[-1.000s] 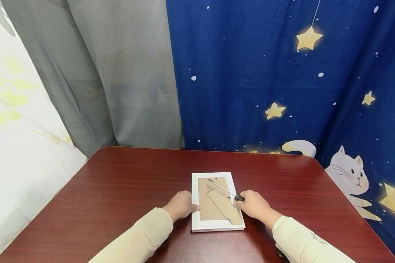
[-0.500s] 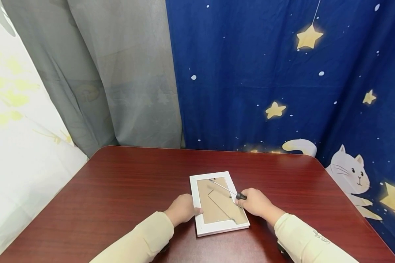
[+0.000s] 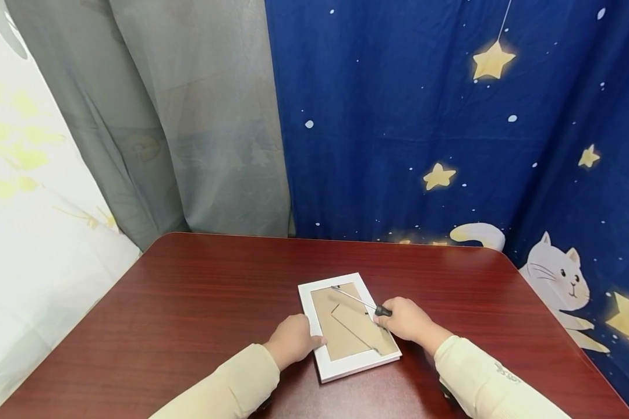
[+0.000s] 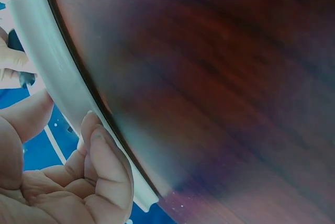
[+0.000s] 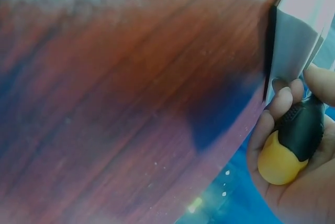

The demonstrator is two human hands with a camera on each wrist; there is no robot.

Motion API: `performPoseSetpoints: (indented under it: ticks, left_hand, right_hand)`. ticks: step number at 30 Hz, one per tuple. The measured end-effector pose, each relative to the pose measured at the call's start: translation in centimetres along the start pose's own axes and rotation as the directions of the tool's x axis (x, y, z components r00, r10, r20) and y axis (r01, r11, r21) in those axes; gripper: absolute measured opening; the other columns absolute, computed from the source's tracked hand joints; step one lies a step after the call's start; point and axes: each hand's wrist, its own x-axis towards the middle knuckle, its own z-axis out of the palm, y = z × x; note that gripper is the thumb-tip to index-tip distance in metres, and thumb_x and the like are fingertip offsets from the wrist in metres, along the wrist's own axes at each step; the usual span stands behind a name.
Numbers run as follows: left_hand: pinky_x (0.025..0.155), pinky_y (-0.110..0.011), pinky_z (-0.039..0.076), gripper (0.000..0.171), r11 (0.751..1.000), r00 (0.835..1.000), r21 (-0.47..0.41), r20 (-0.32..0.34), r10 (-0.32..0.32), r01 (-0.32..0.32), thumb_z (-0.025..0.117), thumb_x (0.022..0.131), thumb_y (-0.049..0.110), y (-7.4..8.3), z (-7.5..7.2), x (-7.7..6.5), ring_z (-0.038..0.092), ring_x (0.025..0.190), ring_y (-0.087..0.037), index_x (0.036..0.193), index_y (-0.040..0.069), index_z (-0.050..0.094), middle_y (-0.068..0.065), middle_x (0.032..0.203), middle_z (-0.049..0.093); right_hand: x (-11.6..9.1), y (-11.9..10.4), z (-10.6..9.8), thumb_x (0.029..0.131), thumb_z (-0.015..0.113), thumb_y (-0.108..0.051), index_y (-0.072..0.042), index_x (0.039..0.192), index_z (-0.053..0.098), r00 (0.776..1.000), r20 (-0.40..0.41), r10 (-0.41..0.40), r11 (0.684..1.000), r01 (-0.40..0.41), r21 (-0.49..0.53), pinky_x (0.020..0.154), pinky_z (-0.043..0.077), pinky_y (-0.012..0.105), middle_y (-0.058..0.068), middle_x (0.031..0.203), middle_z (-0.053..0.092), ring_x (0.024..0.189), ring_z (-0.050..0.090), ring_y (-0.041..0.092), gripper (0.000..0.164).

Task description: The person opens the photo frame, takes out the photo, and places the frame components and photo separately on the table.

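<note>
A white picture frame (image 3: 309,302) lies back side up on the table, turned so its far end points a little left. Its brown backing board (image 3: 325,331) shows, marked with a thin angled line. My left hand (image 3: 292,339) grips the left side, thumb on top and fingers (image 4: 109,164) against the outer edge. At the right side, my right hand (image 3: 409,321) holds a screwdriver (image 3: 383,311) with a black and yellow handle (image 5: 301,132). That hand's fingertips also touch the frame's edge. The screwdriver's thin shaft slants across the backing, its tip near the far end.
The dark red wooden table (image 3: 215,285) extends around the frame, with rounded far corners. Behind it hang a grey curtain (image 3: 220,145) and a blue one (image 3: 367,145) with stars and a cat. White cloth (image 3: 42,279) hangs at the left.
The picture frame has turned counterclockwise, its near end swinging right and its far end left. My left hand has moved slightly nearer with it; the right still holds the screwdriver.
</note>
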Motion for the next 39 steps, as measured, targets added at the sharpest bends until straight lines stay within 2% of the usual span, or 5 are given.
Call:
performPoseSetpoints:
  ticks: [5,13,22,33,39]
  left_hand:
    - [0.061,-0.036,0.047,0.035,1.0,1.0,-0.007,-0.009,-0.016,0.016,0.075,0.082,0.027,0.4,-0.1,-0.4,0.044,0.061,-0.018,0.067,0.004,0.054,-0.006,0.063,0.05]
    - [0.056,-0.038,0.046,0.036,0.999,0.999,-0.01,-0.011,-0.046,0.046,0.075,0.082,0.031,0.7,0.2,-0.8,0.045,0.06,-0.018,0.067,0.005,0.055,-0.005,0.064,0.052]
    - [0.054,-0.037,0.046,0.041,0.999,0.999,0.034,-0.03,-0.029,0.03,0.076,0.08,0.033,1.2,0.6,-1.0,0.045,0.057,-0.017,0.06,0.008,0.051,-0.005,0.061,0.052]
    - [0.058,-0.038,0.048,0.042,0.996,1.0,0.085,-0.031,-0.005,0.008,0.075,0.081,0.036,1.6,1.0,-1.3,0.049,0.059,-0.017,0.059,0.01,0.052,-0.005,0.061,0.055]
    - [0.054,-0.038,0.047,0.043,0.996,0.999,0.088,-0.034,-0.003,0.006,0.075,0.081,0.038,1.7,0.9,-1.4,0.049,0.058,-0.017,0.058,0.01,0.052,-0.005,0.061,0.055]
  right_hand:
    - [0.3,-0.1,-0.1,0.083,0.073,-0.018,-0.014,0.062,0.052,1.0,0.01,-0.016,1.0,0.017,-0.026,0.052,0.034,0.026,-0.007,0.052,0.039,0.053,0.039,0.01,0.03]
    - [0.5,-0.3,-0.4,0.083,0.073,-0.019,-0.014,0.062,0.051,0.999,0.027,-0.018,0.998,0.02,-0.059,0.053,0.034,0.027,-0.006,0.053,0.04,0.054,0.04,0.011,0.031]
    - [0.7,-0.2,-0.7,0.083,0.073,-0.021,-0.014,0.065,0.055,0.999,0.042,-0.022,0.997,0.025,-0.079,0.054,0.037,0.028,-0.005,0.055,0.046,0.055,0.044,0.011,0.026]
    - [1.0,-0.3,-1.1,0.084,0.073,-0.018,-0.014,0.06,0.052,0.996,0.074,-0.058,0.995,0.063,-0.078,0.052,0.034,0.026,-0.007,0.053,0.042,0.052,0.041,0.01,0.032]
    - [1.1,-0.5,-1.1,0.084,0.073,-0.02,-0.014,0.061,0.052,0.997,0.079,-0.024,0.994,0.032,-0.103,0.052,0.034,0.026,-0.006,0.053,0.043,0.052,0.042,0.01,0.032]
